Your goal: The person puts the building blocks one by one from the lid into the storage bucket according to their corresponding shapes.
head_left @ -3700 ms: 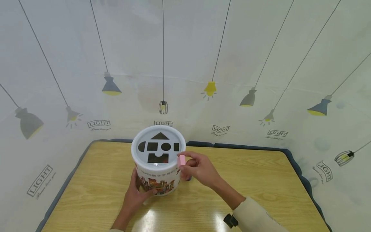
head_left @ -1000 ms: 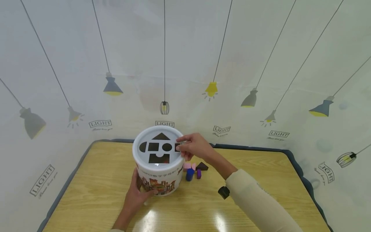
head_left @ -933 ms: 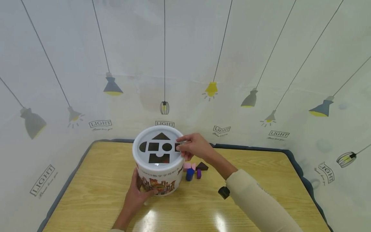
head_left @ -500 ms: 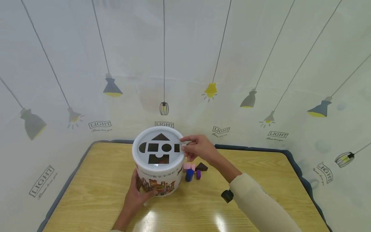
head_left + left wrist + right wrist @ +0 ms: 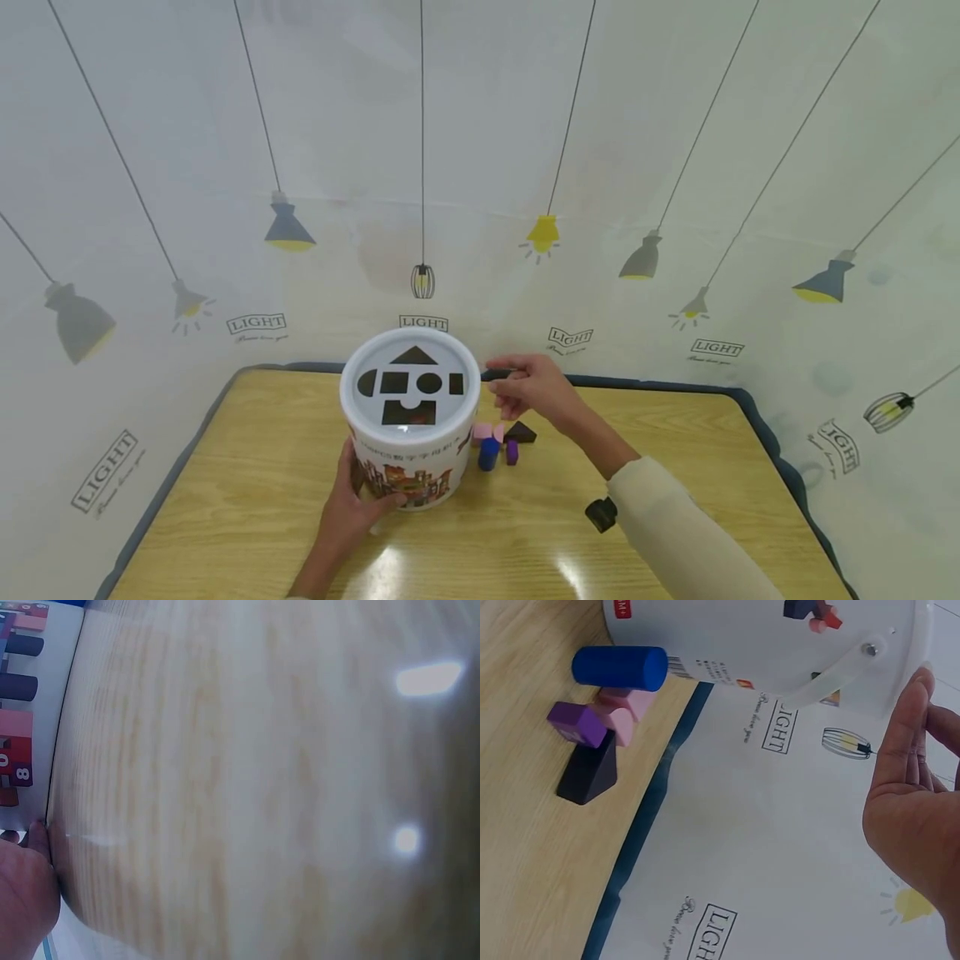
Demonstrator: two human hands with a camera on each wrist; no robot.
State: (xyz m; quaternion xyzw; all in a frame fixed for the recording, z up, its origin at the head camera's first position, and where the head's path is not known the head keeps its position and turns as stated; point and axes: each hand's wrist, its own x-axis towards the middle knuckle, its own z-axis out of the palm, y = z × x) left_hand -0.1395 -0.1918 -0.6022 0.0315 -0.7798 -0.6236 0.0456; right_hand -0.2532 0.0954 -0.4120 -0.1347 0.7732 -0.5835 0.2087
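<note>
While left hand [image 5: 351, 507] grips bucket [image 5: 412, 450], right hand [image 5: 542, 392] beside it, fingers extended; bucket slip could topple nearby blue cylinder [image 5: 488, 455].

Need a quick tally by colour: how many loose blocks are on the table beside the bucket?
Pink blocks: 2
Blue cylinder block: 1
Purple block: 1
Black triangular block: 1
Total: 5

Above the bucket [image 5: 411, 463] is free; blocks [image 5: 489, 455] obstruct its right
</note>
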